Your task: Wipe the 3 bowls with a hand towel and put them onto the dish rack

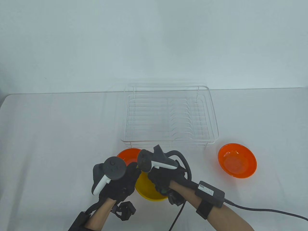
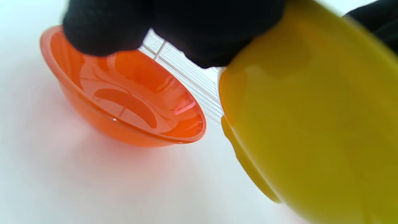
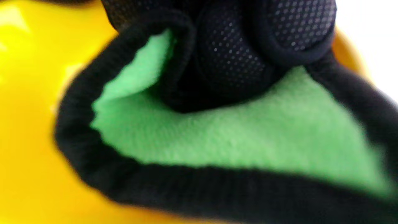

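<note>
- Nearest the lens in the right wrist view, a green hand towel with a dark edge fills the picture, bunched under the right hand's gloved fingers and lying against the yellow bowl; the table view shows none of the towel.
- The left wrist view alone shows the yellow bowl's outer wall tilted above the table, with the left hand's fingers curled over its rim.
- That view also shows an orange bowl upright on the table just beside it, the rack's wires behind.
- The table is white, the wall behind pale.
- The white wire dish rack holds no bowl; a second orange bowl sits right of it.
- The left hand grips the yellow bowl; the right pinches the towel inside it.
</note>
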Demonstrator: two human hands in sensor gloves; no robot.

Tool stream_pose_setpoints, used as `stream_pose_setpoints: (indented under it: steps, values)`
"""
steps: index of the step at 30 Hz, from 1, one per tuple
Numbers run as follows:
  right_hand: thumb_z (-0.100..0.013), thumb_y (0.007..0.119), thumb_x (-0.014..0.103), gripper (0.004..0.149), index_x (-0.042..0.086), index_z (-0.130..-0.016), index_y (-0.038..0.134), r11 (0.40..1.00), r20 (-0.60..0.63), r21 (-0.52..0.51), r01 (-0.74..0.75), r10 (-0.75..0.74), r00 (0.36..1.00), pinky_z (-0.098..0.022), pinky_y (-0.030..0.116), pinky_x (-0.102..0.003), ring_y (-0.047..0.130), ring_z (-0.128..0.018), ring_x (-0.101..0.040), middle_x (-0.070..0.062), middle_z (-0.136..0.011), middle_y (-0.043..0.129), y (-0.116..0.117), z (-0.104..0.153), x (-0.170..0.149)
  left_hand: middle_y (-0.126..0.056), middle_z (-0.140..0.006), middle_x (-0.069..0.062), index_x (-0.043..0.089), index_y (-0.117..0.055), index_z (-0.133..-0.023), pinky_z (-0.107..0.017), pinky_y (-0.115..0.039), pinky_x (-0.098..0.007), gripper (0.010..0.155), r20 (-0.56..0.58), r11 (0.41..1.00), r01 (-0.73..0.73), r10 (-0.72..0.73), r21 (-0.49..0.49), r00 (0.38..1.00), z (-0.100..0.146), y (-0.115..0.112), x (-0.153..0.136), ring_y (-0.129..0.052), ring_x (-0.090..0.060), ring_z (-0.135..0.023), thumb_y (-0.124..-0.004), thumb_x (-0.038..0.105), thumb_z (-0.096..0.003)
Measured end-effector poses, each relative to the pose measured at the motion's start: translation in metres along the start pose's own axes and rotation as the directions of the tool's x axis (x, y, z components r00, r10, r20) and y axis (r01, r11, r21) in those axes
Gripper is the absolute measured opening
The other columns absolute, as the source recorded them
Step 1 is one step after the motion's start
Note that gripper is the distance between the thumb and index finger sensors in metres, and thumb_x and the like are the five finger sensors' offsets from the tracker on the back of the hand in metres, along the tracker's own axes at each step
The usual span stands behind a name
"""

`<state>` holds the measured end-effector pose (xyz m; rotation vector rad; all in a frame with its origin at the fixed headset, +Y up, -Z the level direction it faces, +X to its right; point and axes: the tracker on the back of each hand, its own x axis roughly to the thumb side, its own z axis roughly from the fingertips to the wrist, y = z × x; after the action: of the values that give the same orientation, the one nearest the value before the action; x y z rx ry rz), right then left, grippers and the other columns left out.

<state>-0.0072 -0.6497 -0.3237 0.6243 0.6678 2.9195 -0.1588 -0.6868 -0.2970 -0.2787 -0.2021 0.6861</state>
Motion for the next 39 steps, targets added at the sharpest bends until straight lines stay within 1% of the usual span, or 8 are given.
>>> stream_pose_setpoints:
  steps: [5, 9, 16, 21, 24, 28, 31, 39]
  values:
    - [-0.053, 0.076, 0.034, 0.049, -0.003, -0.085, 0.077, 0.996, 0.016, -0.004, 0.087, -0.087, 0.996, -0.034, 0.087, -0.039, 0.102, -0.039, -0.017, -0.016, -0.059, 0.097, 0.001, -0.002, -0.01, -0.089, -0.053, -0.008, 0.004, -0.063, -0.099, -0.03, -0.087, -0.032, 0.051, -0.024, 0.999, 0.031, -0.031, 0.007, 0.999, 0.0, -0.001, 0.0, -0.093, -0.003, -0.018, -0.063, 0.035, -0.0581]
    - [-0.053, 0.076, 0.034, 0.048, -0.002, -0.085, 0.078, 0.986, 0.044, -0.063, 0.155, -0.153, 0.987, -0.034, 0.087, -0.039, 0.101, -0.039, -0.018, -0.016, -0.059, 0.097, -0.009, 0.006, -0.017, -0.089, -0.052, -0.007, 0.004, -0.064, -0.098, -0.03, -0.087, -0.032, 0.051, -0.031, 0.998, 0.034, -0.032, 0.058, 0.999, 0.0, 0.0, -0.002, -0.093, -0.003, -0.018, -0.064, 0.035, -0.0579]
    - [-0.053, 0.076, 0.034, 0.048, -0.002, -0.085, 0.078, 0.92, 0.076, -0.257, 0.296, -0.286, 0.955, -0.034, 0.087, -0.039, 0.101, -0.039, -0.018, -0.016, -0.059, 0.097, -0.05, 0.053, -0.061, -0.089, -0.052, -0.007, 0.004, -0.064, -0.098, -0.03, -0.087, -0.032, 0.051, -0.052, 0.998, 0.036, -0.033, 0.052, 0.998, -0.001, 0.002, -0.007, -0.094, -0.004, -0.018, -0.064, 0.035, -0.0578]
    - [-0.053, 0.076, 0.035, 0.048, -0.002, -0.085, 0.078, 0.855, 0.085, -0.354, 0.378, -0.374, 0.924, -0.034, 0.087, -0.039, 0.101, -0.039, -0.018, -0.016, -0.06, 0.097, -0.061, 0.091, -0.104, -0.09, -0.053, -0.007, 0.005, -0.064, -0.098, -0.03, -0.087, -0.032, 0.051, -0.058, 0.998, 0.025, -0.022, 0.058, 0.998, -0.001, 0.004, -0.008, -0.094, -0.004, -0.019, -0.064, 0.035, -0.0578]
    - [-0.053, 0.077, 0.034, 0.048, -0.001, -0.085, 0.078, 0.813, 0.082, -0.401, 0.423, -0.428, 0.9, -0.034, 0.087, -0.04, 0.101, -0.039, -0.018, -0.016, -0.06, 0.097, -0.05, 0.112, -0.134, -0.09, -0.053, -0.007, 0.004, -0.065, -0.098, -0.03, -0.087, -0.032, 0.051, -0.065, 0.997, 0.02, -0.016, 0.069, 0.998, -0.001, 0.007, -0.009, -0.094, -0.004, -0.019, -0.064, 0.035, -0.0578]
    - [-0.053, 0.077, 0.035, 0.048, -0.001, -0.085, 0.078, 0.791, 0.057, -0.42, 0.445, -0.466, 0.883, -0.034, 0.087, -0.039, 0.101, -0.039, -0.018, -0.015, -0.06, 0.097, -0.02, 0.126, -0.164, -0.09, -0.053, -0.007, 0.005, -0.064, -0.098, -0.03, -0.087, -0.032, 0.051, -0.072, 0.997, 0.015, -0.009, 0.076, 0.997, -0.001, 0.008, -0.011, -0.094, -0.004, -0.019, -0.064, 0.035, -0.0579]
    - [-0.053, 0.077, 0.034, 0.048, -0.001, -0.085, 0.078, 0.781, 0.042, -0.41, 0.471, -0.5, 0.865, -0.034, 0.087, -0.04, 0.101, -0.039, -0.018, -0.016, -0.06, 0.097, 0.0, 0.129, -0.18, -0.089, -0.053, -0.007, 0.005, -0.065, -0.098, -0.03, -0.087, -0.032, 0.051, -0.076, 0.997, 0.021, -0.015, 0.075, 0.997, -0.001, 0.008, -0.011, -0.094, -0.004, -0.019, -0.064, 0.035, -0.0578]
    - [-0.053, 0.077, 0.034, 0.048, -0.001, -0.085, 0.078, 0.776, 0.033, -0.424, 0.467, -0.503, 0.864, -0.034, 0.086, -0.04, 0.101, -0.039, -0.018, -0.016, -0.06, 0.097, 0.015, 0.126, -0.194, -0.089, -0.053, -0.007, 0.005, -0.064, -0.098, -0.03, -0.087, -0.032, 0.051, -0.103, 0.996, 0.009, 0.0, 0.09, 0.995, -0.003, 0.014, -0.01, -0.094, -0.004, -0.019, -0.064, 0.035, -0.0578]
